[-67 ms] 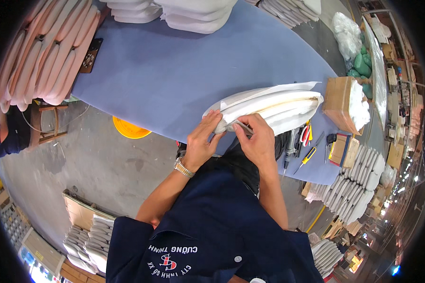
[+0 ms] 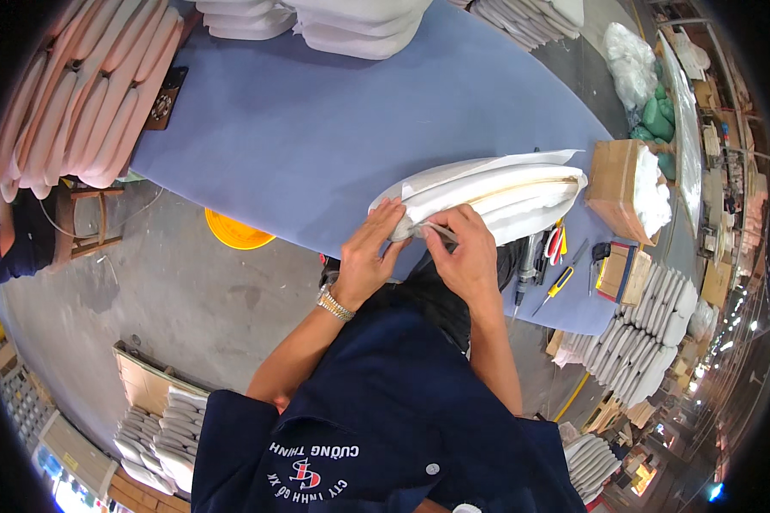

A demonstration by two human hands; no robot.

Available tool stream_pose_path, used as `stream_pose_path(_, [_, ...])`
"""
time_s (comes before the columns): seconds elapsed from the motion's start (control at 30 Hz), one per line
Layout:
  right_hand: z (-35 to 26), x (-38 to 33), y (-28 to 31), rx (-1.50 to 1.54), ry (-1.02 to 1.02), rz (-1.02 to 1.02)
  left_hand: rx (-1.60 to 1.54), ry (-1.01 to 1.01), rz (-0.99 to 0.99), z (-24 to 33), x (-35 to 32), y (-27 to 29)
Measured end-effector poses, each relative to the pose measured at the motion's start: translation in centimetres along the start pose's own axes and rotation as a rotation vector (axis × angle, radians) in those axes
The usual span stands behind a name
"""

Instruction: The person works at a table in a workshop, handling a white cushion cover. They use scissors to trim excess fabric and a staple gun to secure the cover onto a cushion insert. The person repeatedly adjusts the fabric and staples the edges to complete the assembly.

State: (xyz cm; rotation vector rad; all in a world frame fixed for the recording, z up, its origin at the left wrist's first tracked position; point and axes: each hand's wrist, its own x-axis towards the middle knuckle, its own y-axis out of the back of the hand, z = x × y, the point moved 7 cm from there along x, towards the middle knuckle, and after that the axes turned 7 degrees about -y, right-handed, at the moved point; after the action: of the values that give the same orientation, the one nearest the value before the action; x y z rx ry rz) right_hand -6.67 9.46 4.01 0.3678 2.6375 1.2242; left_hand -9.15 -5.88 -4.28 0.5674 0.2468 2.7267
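A white padded cushion [image 2: 496, 192] lies at the table's near edge. It shows several pale layers and a thin tan strip along its length; its far flap of thin white fabric stands slightly loose. My left hand [image 2: 372, 252] wraps the left end, fingers over the top and thumb toward the near side. Close beside it, my right hand [image 2: 466, 252] pinches the near edge of the cover between thumb and fingers. Exactly what lies inside that pinch is partly hidden.
On the blue table [image 2: 334, 120] are a yellow-handled screwdriver [image 2: 559, 284], a power driver [image 2: 526, 274] and an open cardboard box [image 2: 614, 184] with white stuffing. White cushions [image 2: 351, 26] stand stacked at the far edge, pinkish ones [image 2: 85, 94] at left. A yellow basin [image 2: 235, 231] sits below.
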Motion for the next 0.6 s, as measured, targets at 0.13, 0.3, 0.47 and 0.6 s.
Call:
stream_pose_path(0.13, [-0.6,-0.2,-0.6,-0.003,0.155,-0.010,0.029,-0.017,-0.002,-0.3,0.8,-0.1])
stream_pose_path(0.3, [-0.9,0.1,-1.1,0.013,0.085,-0.007,0.033,-0.007,-0.025,-0.1,1.1,0.0])
stream_pose_path(0.47, [-0.9,0.2,-1.9,-0.027,0.050,0.081,0.035,0.000,-0.034,-0.2,1.2,0.0])
stream_pose_path(0.6, [-0.7,0.2,-2.5,-0.059,0.018,0.089,0.014,0.014,-0.034,-0.3,0.9,0.0])
